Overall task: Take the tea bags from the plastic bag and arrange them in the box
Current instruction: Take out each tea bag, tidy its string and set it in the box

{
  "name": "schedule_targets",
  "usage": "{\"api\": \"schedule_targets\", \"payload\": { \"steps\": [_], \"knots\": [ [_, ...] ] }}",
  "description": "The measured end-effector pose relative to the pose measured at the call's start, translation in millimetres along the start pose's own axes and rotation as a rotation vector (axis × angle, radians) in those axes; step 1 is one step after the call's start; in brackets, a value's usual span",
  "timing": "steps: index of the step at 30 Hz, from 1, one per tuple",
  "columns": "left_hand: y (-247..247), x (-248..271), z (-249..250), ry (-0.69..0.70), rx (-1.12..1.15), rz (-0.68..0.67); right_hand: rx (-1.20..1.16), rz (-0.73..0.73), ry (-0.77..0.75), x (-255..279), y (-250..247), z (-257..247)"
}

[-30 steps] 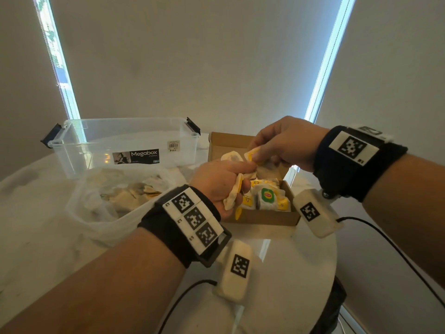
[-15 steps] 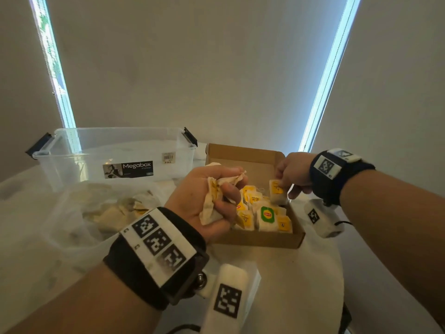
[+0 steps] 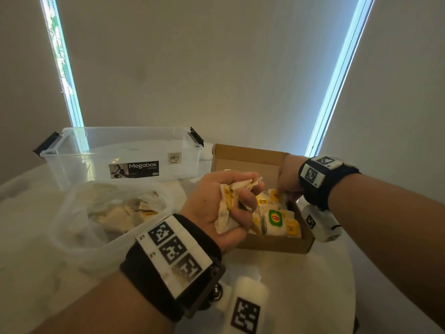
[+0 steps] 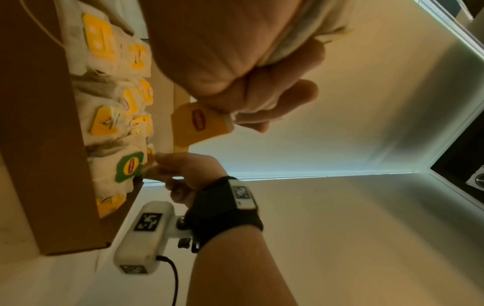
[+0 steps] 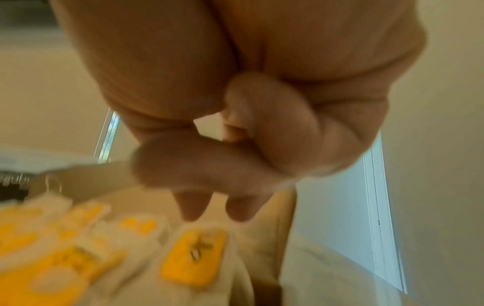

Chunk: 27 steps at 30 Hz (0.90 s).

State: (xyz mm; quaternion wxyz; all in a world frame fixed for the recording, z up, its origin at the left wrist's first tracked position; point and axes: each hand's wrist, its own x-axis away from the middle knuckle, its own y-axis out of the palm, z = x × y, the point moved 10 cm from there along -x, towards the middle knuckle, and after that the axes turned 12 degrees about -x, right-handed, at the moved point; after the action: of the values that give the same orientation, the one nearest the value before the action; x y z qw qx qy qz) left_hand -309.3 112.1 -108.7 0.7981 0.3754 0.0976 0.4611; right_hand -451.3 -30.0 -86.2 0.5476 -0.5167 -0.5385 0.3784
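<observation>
Tea bags [image 3: 274, 219] apparently upright in box [image 3: 274, 245].

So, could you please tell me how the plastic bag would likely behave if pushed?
The plastic bag looks thin and slumped, so it would probably crumple rather than slide. It likely weighs little, holding only tea bags.

Both forearms are bare. Behind the fingers of each hand sits a black wrist strap [image 3: 168, 280] topped with white plates of black square markers. Under each wrist hangs a white marker-tagged camera pod [image 4: 144, 234] trailing a black cable [image 4: 174, 277].
</observation>
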Motion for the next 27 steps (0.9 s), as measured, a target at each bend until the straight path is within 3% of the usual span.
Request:
{"api": "schedule_targets", "payload": {
  "steps": [4,7,11,16,19,21,27],
  "knots": [
    [-3.5,-4.1,6.7,0.048,0.033,0.023,-0.339,0.177,-0.104,34.2,-40.4,-9.6],
    [-15.4,-8.7,6.9,0.068,0.09,0.083,-0.76,0.143,-0.207,76.9,-46.1,-24.4],
    [-27.3,-8.8,10.7,0.15,0.218,0.145,-1.002,-0.178,-0.229,115.2,0.4,-45.6],
    [-10.7,0.4,22.8,0.231,0.26,0.076,-1.42,-0.595,-0.242,136.4,47.4,-62.4],
    [-11.3,2.6,26.2,0.245,0.257,0.115,-1.314,-0.439,-0.365,137.0,32.4,-60.3],
    [-14.6,3.3,28.5,0.259,0.24,0.138,-1.234,-0.322,-0.368,136.2,23.8,-54.6],
    [-35.3,5.8,17.1,0.172,0.154,0.238,-1.206,-0.231,-0.347,142.0,-4.7,-48.4]
  ]
}}
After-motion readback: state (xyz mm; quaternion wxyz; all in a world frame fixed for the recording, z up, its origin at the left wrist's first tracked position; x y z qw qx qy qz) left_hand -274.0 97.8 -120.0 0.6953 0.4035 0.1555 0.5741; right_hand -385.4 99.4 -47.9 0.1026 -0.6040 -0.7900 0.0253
